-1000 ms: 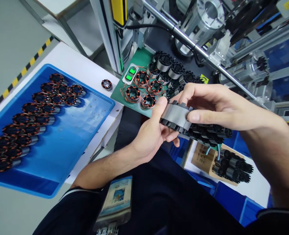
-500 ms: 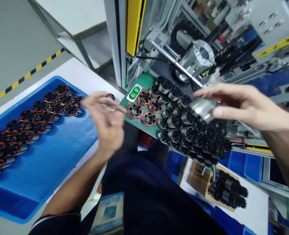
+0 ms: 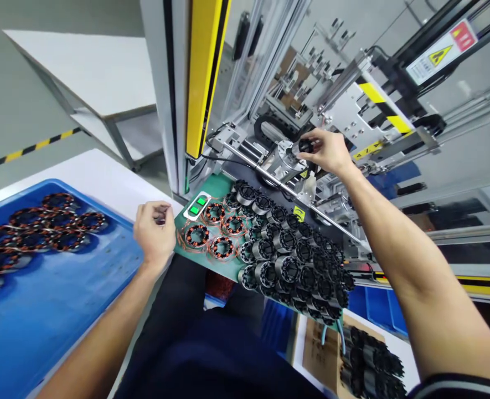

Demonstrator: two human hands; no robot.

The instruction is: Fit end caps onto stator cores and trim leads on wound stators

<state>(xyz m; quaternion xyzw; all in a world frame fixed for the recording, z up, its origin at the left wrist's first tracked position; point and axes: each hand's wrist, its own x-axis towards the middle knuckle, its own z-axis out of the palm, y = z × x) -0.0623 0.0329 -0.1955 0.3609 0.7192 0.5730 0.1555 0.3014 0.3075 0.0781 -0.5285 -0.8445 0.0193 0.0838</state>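
My right hand [image 3: 325, 152] grips a motor stator core [image 3: 304, 146], a metal ring with black insulation, at the round metal fixture [image 3: 285, 155] of the machine. Whether the core is seated on the fixture, I cannot tell. My left hand [image 3: 155, 230] is curled closed over the white table's edge, left of the green work surface [image 3: 228, 269]. A small dark part shows between its fingers, too hidden to make out. Several wound stators [image 3: 197, 236] with orange-red wire lie on the green surface beside rows of stacked bare cores [image 3: 287, 269].
A blue tray [image 3: 122, 249] of wound stators [image 3: 68, 239] sits at left on a white table [image 3: 103, 172]. Two green-lit buttons [image 3: 197, 205] are near the surface corner. A yellow post [image 3: 205, 77] and a metal rod [image 3: 245, 158] border the machine. More cores [image 3: 369, 360] are at lower right.
My right hand has carried the core from above the stacked cores up to the machine's fixture. My left hand's fingers have curled closed near the table edge. The view has shifted toward the machine.
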